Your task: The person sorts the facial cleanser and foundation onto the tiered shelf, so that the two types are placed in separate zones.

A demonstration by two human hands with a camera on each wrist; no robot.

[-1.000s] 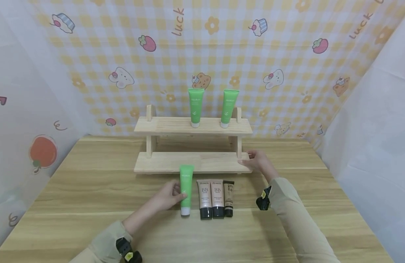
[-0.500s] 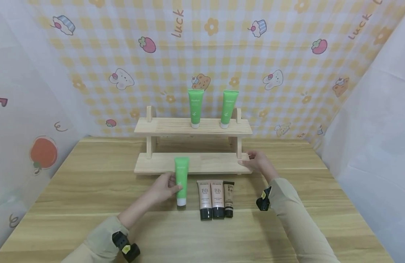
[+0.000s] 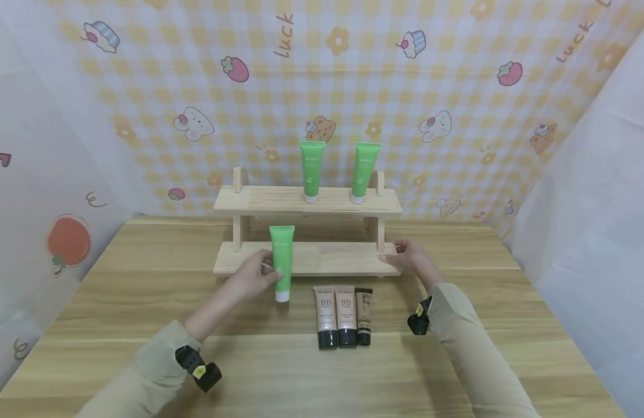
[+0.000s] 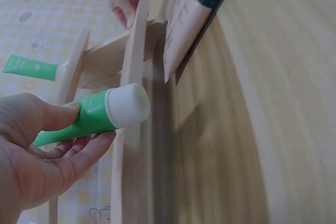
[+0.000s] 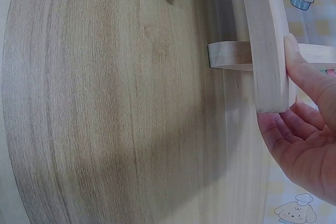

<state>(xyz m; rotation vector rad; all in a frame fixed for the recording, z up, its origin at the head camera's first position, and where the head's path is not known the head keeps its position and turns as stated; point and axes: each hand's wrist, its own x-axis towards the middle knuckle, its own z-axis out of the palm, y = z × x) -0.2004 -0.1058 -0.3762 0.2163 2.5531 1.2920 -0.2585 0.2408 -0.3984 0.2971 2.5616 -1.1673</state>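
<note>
Considering the green tube first, we find it lifted off the tabletop, across the front of the lower board at its left half, white cap downward; we cannot tell whether it touches the wood. The left hand pinches it low on the body, thumb against curled fingers, closed only to the tube's thickness, which we judge leaves the cap free as a foot. The right hand grips the right end of that board, thumb flat on its upper face and fingers curled round the end, probably to steady the wooden shelf. On the upper board we see a middle tube and a right tube, both standing on wide caps and flaring to flat crimped tops. In front of the shelf lie a beige BB tube, a second BB tube beside it and a narrower brown tube, dark caps towards us, perhaps lined up for easy reach. The shelf is pale, smooth, straight-edged timber; the tabletop has broad grain bands, and behind hangs yellow-checked cloth.
</note>
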